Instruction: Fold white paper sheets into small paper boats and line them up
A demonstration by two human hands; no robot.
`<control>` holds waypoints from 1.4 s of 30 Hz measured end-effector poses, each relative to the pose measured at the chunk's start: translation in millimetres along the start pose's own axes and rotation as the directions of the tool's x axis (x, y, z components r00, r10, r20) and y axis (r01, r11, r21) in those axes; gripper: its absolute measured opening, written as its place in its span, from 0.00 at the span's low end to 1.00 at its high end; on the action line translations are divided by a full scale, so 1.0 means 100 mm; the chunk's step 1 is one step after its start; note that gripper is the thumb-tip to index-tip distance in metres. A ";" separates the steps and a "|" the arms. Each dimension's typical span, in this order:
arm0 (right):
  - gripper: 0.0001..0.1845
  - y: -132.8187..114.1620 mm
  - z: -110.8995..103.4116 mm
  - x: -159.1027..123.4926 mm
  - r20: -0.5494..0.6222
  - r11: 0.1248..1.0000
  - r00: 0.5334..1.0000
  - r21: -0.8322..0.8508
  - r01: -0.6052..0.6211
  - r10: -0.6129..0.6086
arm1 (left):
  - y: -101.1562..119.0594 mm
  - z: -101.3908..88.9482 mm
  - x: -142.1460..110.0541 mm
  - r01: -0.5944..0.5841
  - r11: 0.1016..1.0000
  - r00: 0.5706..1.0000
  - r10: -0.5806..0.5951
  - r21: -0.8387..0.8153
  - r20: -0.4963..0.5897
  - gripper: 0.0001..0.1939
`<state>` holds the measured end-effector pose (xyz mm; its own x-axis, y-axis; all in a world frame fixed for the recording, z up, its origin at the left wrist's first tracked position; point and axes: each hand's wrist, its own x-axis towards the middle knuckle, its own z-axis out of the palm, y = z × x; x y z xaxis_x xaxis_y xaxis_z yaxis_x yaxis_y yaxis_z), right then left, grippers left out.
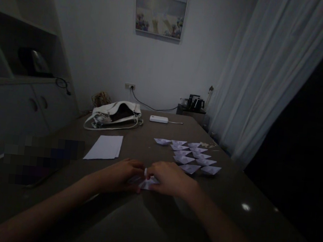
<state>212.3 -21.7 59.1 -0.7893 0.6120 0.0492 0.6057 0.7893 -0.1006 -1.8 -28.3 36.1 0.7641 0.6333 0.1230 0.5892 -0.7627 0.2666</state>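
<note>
Between my two hands, low over the dark table [129,217], is a folded piece of white paper [146,183]. My left hand [123,174] grips its left side, thumb near me and fingers curled over the far side. On the right, my right hand [169,178] pinches the other side in the same way. Fingers cover much of the paper, so its full shape is hidden. Beyond my right hand, several folded paper boats [183,159] stand in rows. A stack of flat white paper sheets [104,147] lies past my left hand.
Toward the far end of the table lie a white handbag [116,113] and a white power bank [158,119] with a short cable. A black coffee maker [195,102] stands on a low cabinet behind. A sheer curtain [249,68] hangs along the right side.
</note>
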 end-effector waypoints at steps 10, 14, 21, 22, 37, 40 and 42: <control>0.14 0.08 0.10 0.06 0.001 0.998 0.999 0.028 0.049 -0.049 | 0.02 0.00 -0.02 -0.012 0.999 1.000 0.013 -0.040 0.019 0.10; 0.09 0.08 0.09 0.05 0.018 0.997 0.999 0.062 0.039 -0.040 | 0.02 0.00 -0.04 -0.008 0.999 1.000 0.008 -0.049 0.016 0.11; 0.08 0.07 0.18 0.11 -0.046 0.998 0.999 0.062 0.002 0.001 | -0.02 0.04 -0.01 0.038 0.993 0.999 -0.036 -0.116 0.017 0.11; 0.08 0.07 0.20 0.12 -0.063 0.998 0.998 0.067 -0.003 0.007 | -0.02 0.05 0.00 0.055 0.991 0.998 -0.054 -0.121 0.012 0.11; 0.04 0.12 0.34 0.25 -0.083 0.972 0.992 0.221 -0.078 0.098 | -0.21 0.20 0.08 0.104 0.955 0.986 -0.136 -0.277 -0.100 0.07; 0.03 0.13 0.37 0.27 -0.073 0.965 0.990 0.245 -0.098 0.119 | -0.20 0.20 0.09 0.098 0.956 0.985 -0.132 -0.277 -0.107 0.08; 0.02 0.14 0.40 0.28 -0.069 0.957 0.988 0.268 -0.113 0.136 | -0.19 0.20 0.10 0.107 0.955 0.984 -0.142 -0.277 -0.108 0.09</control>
<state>194.7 4.1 19.5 -0.6908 0.7156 0.1035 0.6418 0.6728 -0.3681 -0.3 -10.5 13.6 0.6397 0.7457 0.1864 0.5719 -0.6239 0.5327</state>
